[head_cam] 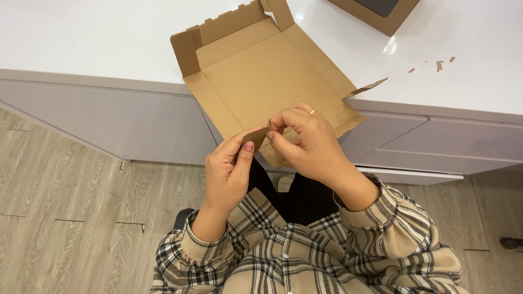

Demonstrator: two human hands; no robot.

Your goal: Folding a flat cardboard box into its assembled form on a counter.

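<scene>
A flat brown cardboard box (267, 71), unfolded with its side flaps partly raised, lies half on the white countertop (81, 38) and juts out over its front edge. My left hand (229, 171) pinches the near flap of the box between thumb and fingers. My right hand (305, 144), with a gold ring on one finger, grips the same near flap just to the right, fingers curled over its edge. Both hands meet at the flap's corner.
Another brown cardboard box (376, 12) with a dark window sits at the counter's far edge. Small cardboard scraps (438, 65) lie on the counter at the right. Grey cabinet drawers (436, 147) run below the counter. Wood-look floor (65, 207) lies beneath.
</scene>
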